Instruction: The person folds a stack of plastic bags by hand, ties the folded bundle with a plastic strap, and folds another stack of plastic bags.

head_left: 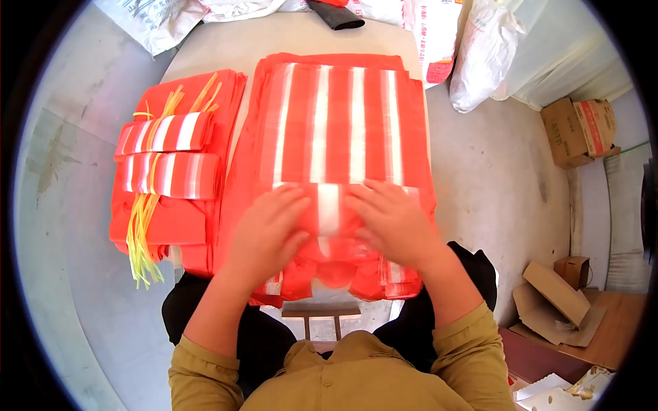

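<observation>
A stack of red-and-white striped plastic bags (336, 123) lies in front of me, its near part folded over into a flat band (329, 209). My left hand (271, 226) rests on the left side of that fold, fingers stretched out. On the right side lies my right hand (391, 222), its fingers also extended and palm down. Both hands look slightly blurred. Handle-like loops hang at the stack's near edge. To the left, two folded striped bundles (171, 175) lie on more red bags (171, 222), with yellow strips (142, 233) wrapped around or draped over them.
A pale table (212, 51) carries the stacks. White printed sacks (161, 20) and a black object (337, 16) lie at its far edge. A stuffed white bag (485, 55) and cardboard boxes (576, 133) stand to the right. An opened carton (555, 301) sits lower right.
</observation>
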`<move>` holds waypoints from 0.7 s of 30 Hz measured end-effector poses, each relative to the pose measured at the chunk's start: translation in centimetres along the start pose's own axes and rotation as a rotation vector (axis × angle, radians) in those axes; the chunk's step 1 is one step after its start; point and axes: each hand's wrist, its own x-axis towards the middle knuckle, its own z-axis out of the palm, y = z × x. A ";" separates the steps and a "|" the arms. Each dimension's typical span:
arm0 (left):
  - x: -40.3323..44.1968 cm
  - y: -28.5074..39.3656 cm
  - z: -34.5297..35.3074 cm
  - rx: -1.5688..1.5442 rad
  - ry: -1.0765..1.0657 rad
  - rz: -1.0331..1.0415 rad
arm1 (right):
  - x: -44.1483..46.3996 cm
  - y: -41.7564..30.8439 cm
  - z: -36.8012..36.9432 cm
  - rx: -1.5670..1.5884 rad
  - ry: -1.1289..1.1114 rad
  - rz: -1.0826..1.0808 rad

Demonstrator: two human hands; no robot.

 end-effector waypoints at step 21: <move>1.4 -0.1 3.2 0.339 -0.054 0.091 | 0.7 -0.5 5.0 -0.143 0.073 -0.012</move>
